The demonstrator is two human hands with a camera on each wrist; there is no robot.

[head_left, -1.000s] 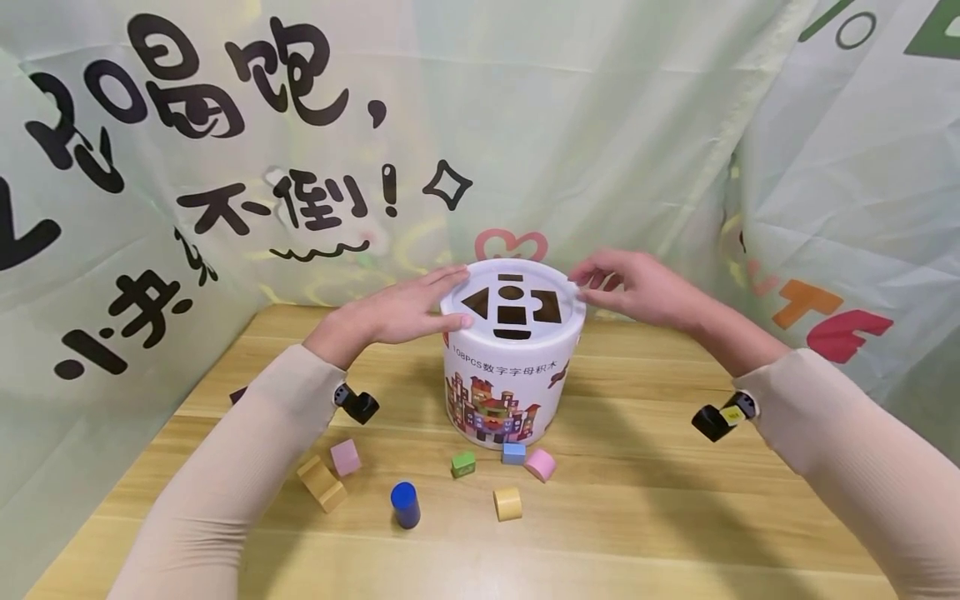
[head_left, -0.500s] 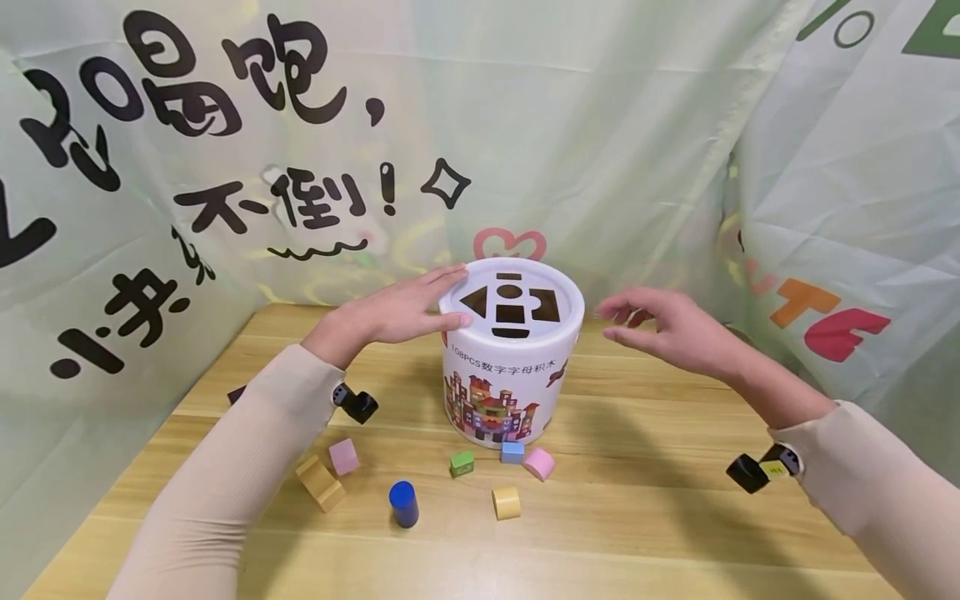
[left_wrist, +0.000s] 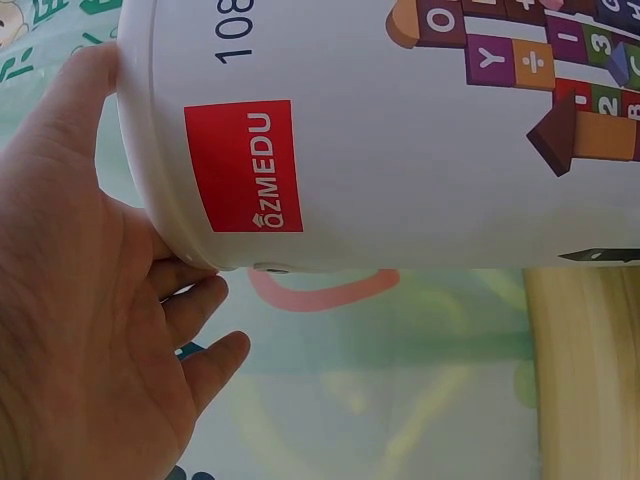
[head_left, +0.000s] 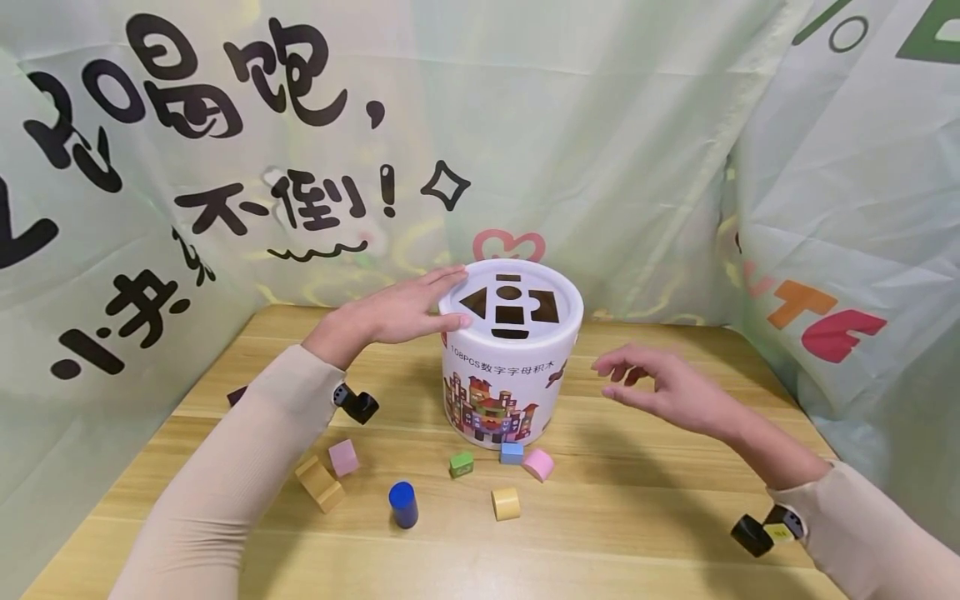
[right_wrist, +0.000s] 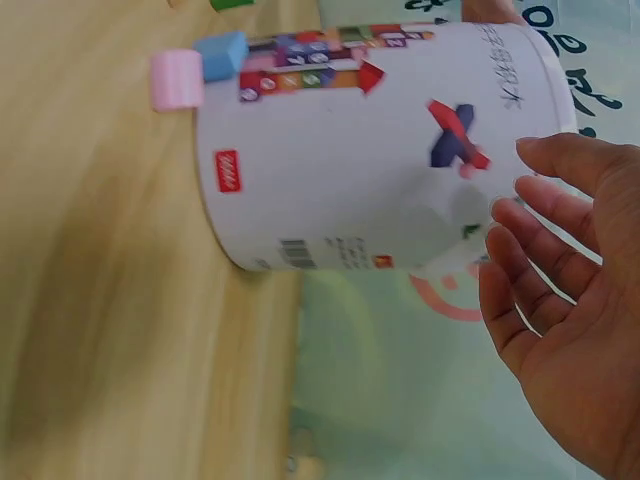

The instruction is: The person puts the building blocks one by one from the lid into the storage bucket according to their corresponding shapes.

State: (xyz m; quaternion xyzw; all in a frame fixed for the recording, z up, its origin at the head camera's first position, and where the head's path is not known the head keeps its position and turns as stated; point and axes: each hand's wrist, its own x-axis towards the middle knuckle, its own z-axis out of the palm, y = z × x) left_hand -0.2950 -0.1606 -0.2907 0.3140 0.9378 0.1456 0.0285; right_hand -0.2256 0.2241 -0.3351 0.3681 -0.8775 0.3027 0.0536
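Observation:
A white round toy bucket (head_left: 510,367) (left_wrist: 400,130) (right_wrist: 370,150) stands on the wooden table (head_left: 645,517); its lid (head_left: 566,321) has several shape holes. My left hand (head_left: 405,310) (left_wrist: 90,330) rests flat against the lid's left rim, fingers straight. Beside the bucket on its right, my right hand (head_left: 660,385) (right_wrist: 560,320) hovers with relaxed fingers, holding nothing and apart from the bucket. Small blocks lie in front of the bucket: green (head_left: 462,463), light blue (head_left: 512,452) (right_wrist: 222,53), pink (head_left: 538,463) (right_wrist: 176,78), yellow (head_left: 506,503) and a blue cylinder (head_left: 403,503).
At the left front lie a pink cube (head_left: 344,457) and a tan block (head_left: 321,483). A dark piece (head_left: 238,394) sits by the table's left edge. Printed green cloth (head_left: 600,125) hangs close round the back and sides.
My right hand let go of the lid's right rim and came down and toward me, beside the bucket. The left hand has stayed on the lid.

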